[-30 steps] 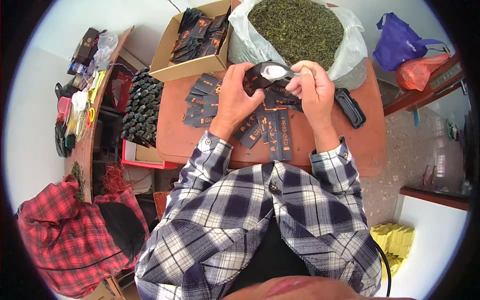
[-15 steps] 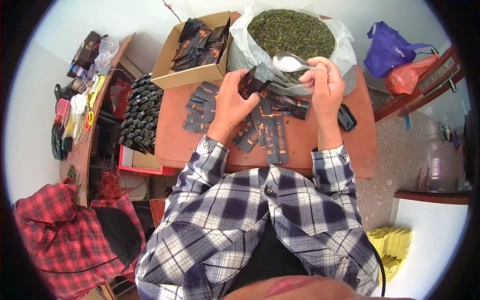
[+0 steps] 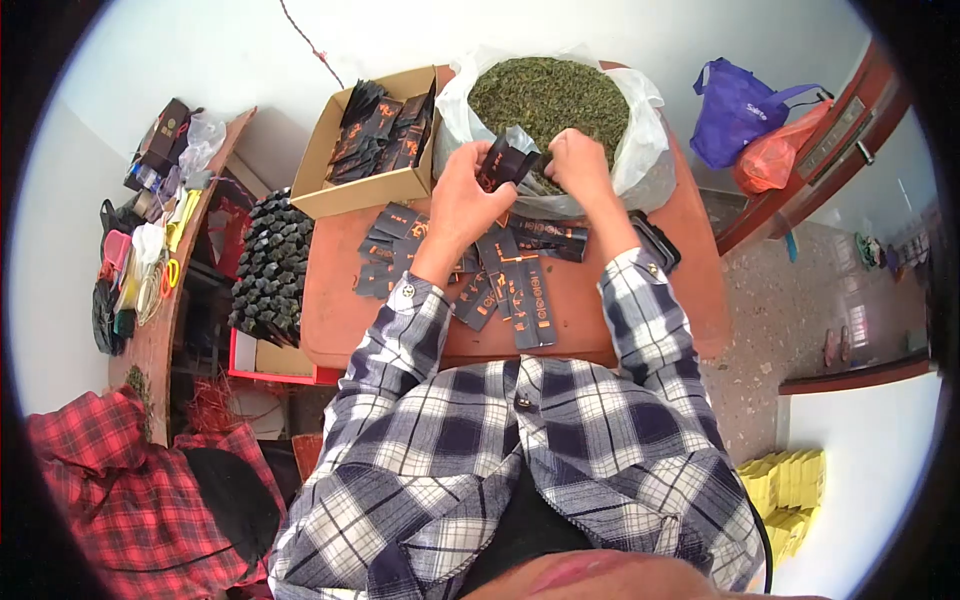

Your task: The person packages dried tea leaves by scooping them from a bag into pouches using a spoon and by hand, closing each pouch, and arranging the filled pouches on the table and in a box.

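My left hand (image 3: 467,200) grips a small black pouch (image 3: 503,165) with orange print; its mouth gapes and shows a pale, shiny inside. Just right of it, my right hand (image 3: 580,165) is closed at the near side of the leaf heap. The metal spoon in that hand is almost wholly hidden now. Behind both hands, a clear plastic bag (image 3: 652,160) is full of dried green leaves (image 3: 550,95), which look like tea. Below my hands, several flat black pouches (image 3: 530,300) lie scattered on the reddish-brown table (image 3: 640,320).
A cardboard box (image 3: 365,193) of black pouches stands at the table's back left. A dark phone-like object (image 3: 655,240) lies at the right. Many filled-looking dark packets (image 3: 270,265) are stacked left of the table. A purple bag (image 3: 735,115) hangs at the right wall.
My right hand has moved left toward the pouch, and the spoon's bowl has gone out of sight. My left hand still holds the pouch. The whole view has shifted slightly.
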Demonstrator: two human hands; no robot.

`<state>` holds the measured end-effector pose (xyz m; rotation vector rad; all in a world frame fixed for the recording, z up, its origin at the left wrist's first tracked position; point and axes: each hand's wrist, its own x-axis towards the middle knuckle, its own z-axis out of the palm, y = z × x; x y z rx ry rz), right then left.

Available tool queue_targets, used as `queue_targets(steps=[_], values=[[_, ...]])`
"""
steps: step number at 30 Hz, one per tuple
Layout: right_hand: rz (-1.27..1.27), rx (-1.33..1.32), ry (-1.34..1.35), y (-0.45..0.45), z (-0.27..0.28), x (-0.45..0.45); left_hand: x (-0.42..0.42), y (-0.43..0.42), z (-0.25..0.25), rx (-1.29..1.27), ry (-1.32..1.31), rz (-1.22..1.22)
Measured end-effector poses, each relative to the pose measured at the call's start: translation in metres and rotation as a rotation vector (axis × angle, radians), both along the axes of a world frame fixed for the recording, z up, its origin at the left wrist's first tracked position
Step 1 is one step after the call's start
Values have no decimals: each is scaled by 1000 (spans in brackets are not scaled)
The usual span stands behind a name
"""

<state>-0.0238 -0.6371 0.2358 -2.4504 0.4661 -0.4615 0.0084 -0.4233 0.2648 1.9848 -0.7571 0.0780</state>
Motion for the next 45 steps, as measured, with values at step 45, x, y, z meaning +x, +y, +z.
queue_targets(steps=[45], values=[[-61,-21,-248,-16,57,-23,8,-6,-6,146,53,7]])
